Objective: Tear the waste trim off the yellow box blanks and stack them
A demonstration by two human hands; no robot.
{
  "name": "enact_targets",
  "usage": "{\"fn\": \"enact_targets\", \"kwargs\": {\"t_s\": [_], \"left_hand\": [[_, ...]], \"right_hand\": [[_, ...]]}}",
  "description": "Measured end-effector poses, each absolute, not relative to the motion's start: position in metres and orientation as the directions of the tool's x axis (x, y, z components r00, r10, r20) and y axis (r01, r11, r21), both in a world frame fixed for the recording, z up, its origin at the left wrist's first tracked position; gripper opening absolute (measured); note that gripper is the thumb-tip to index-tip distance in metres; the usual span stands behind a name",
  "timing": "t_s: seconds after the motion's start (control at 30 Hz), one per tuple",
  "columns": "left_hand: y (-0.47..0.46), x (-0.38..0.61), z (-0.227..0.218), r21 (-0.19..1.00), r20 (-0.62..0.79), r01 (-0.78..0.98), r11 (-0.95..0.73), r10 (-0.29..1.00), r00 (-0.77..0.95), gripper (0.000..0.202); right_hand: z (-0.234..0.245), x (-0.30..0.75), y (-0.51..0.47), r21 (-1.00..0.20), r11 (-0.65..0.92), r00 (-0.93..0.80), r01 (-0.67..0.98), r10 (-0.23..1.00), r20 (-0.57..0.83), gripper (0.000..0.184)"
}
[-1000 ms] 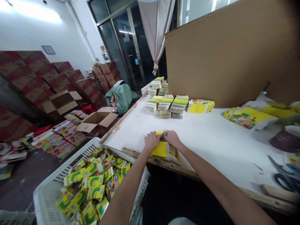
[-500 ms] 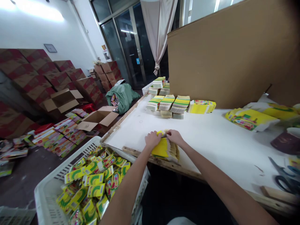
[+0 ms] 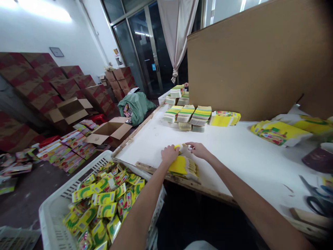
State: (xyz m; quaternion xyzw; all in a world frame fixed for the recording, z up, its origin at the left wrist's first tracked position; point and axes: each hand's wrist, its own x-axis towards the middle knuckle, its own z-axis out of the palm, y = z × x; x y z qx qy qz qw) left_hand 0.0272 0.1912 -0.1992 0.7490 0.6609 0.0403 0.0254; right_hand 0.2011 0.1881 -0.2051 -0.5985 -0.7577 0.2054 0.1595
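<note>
My left hand (image 3: pixel 169 154) is closed on the left end of a yellow printed card piece (image 3: pixel 183 149), just above the table's front edge. Opposite it, my right hand (image 3: pixel 199 150) pinches the white right end of that same piece between thumb and fingers. Right below both hands lies a fanned stack of yellow card pieces (image 3: pixel 182 166), their edges stepped toward the right. It rests by the wooden strip (image 3: pixel 145 167) along the white tabletop (image 3: pixel 229 149). What is under my left fingers is hidden.
Bundled yellow cards (image 3: pixel 200 114) stand in rows at the back, before a tall cardboard sheet (image 3: pixel 249 66). On the right are more packets (image 3: pixel 279 133), a dark cup (image 3: pixel 316 159) and scissors (image 3: pixel 316 201). A white basket (image 3: pixel 49 217) of yellow packs sits lower left.
My right hand has moved slightly right and away from the stack, showing more of the card piece between my hands. My left hand stays nearly where it was.
</note>
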Motion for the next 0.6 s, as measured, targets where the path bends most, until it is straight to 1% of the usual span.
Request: {"fn": "enact_targets", "kwargs": {"t_s": [0.07, 0.2, 0.3, 0.4, 0.5, 0.6], "left_hand": [[0.191, 0.027, -0.2, 0.088, 0.031, 0.988, -0.127, 0.992, 0.124, 0.047], [0.192, 0.028, -0.2, 0.082, 0.027, 0.99, -0.114, 0.993, 0.113, 0.049], [0.193, 0.028, -0.2, 0.079, 0.012, 0.992, -0.103, 0.995, 0.102, 0.049], [0.192, 0.029, -0.199, 0.075, -0.003, 0.992, -0.098, 0.995, 0.099, 0.049], [0.191, 0.029, -0.198, 0.07, -0.01, 0.992, -0.104, 0.994, 0.105, 0.05], [0.19, 0.029, -0.196, 0.065, -0.018, 0.992, -0.108, 0.994, 0.109, 0.049]], "right_hand": [[-0.209, 0.194, 0.189, -0.446, 0.196, -0.185, 0.874, 0.98, 0.067, 0.044], [-0.214, 0.186, 0.183, -0.348, 0.188, -0.151, 0.919, 0.98, 0.13, 0.036], [-0.213, 0.184, 0.178, -0.299, 0.197, -0.156, 0.934, 0.975, 0.155, 0.03], [-0.21, 0.182, 0.181, -0.28, 0.203, -0.162, 0.938, 0.973, 0.162, 0.025], [-0.207, 0.177, 0.188, -0.284, 0.19, -0.156, 0.94, 0.978, 0.136, 0.019], [-0.208, 0.172, 0.195, -0.299, 0.15, -0.126, 0.942, 0.987, 0.101, 0.023]]}}
